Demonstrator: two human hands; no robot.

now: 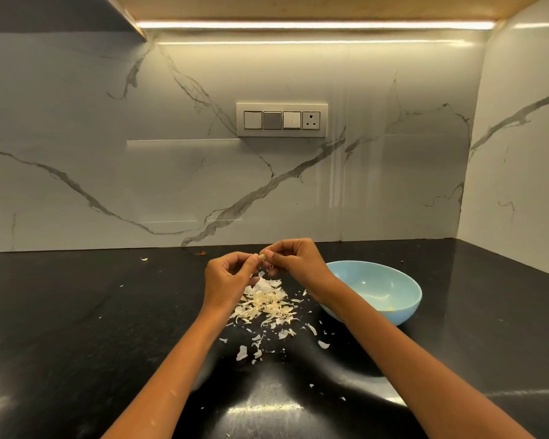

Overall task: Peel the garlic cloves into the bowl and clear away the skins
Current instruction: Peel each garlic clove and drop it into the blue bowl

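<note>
Both hands, left hand [227,272] and right hand [293,256], pinch one garlic clove [262,256] above the skins [267,307].

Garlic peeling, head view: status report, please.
Both hands up: left hand and right hand pinch one clove over the skins. Bowl to the right, nearly empty. Skins not yet cleared. Nothing in the way.

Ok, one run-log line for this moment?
step: peeling | left hand + right hand: pinch small pale garlic cloves | papery skins: on black counter | light blue bowl: right
</note>
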